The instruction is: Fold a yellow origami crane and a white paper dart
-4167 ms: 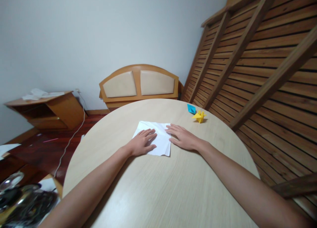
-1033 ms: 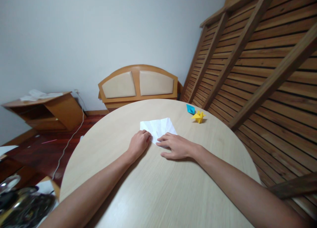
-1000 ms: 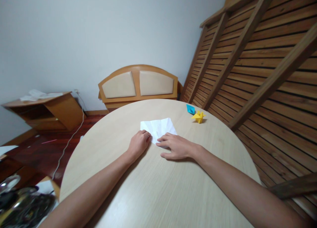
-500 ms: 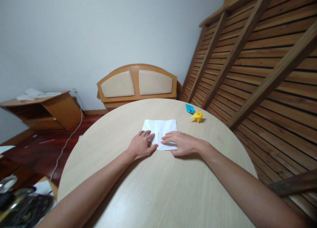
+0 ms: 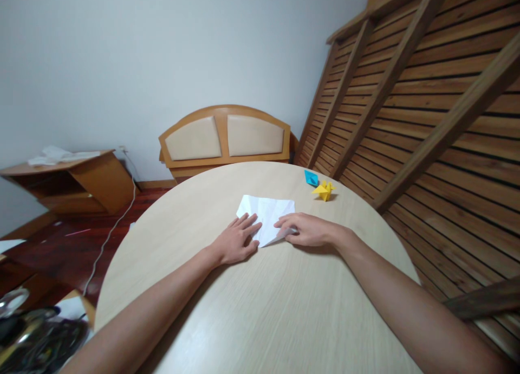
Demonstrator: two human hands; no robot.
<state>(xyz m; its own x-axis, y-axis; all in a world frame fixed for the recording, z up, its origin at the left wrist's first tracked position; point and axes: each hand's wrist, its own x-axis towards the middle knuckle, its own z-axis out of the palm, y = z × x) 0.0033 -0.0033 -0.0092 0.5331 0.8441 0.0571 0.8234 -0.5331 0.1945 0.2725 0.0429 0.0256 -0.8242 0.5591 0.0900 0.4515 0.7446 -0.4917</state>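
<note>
A sheet of white paper (image 5: 268, 210) with crease lines lies near the middle of the round table (image 5: 276, 303). Across its lower left part rests my left hand (image 5: 234, 242), flat with the fingers spread. My right hand (image 5: 307, 229) has its thumb and fingers closed on the right edge of the paper, where the near right side lifts off the tabletop at a slant. The fingertips partly cover that edge. Farther back on the right sit a yellow origami bird (image 5: 324, 191) and a small blue folded paper boat (image 5: 311, 178).
Behind the table stands a wooden headboard (image 5: 225, 133) with cream panels. A slatted wooden frame (image 5: 410, 103) leans along the right. On the left are a low cabinet (image 5: 93, 181), a white cable (image 5: 109, 230) on the floor and a heap of dark items (image 5: 40, 336).
The white paper has turned slightly and shifted right, and its near right side has come up. My right hand has moved right and closed on that edge, while my left hand has flattened.
</note>
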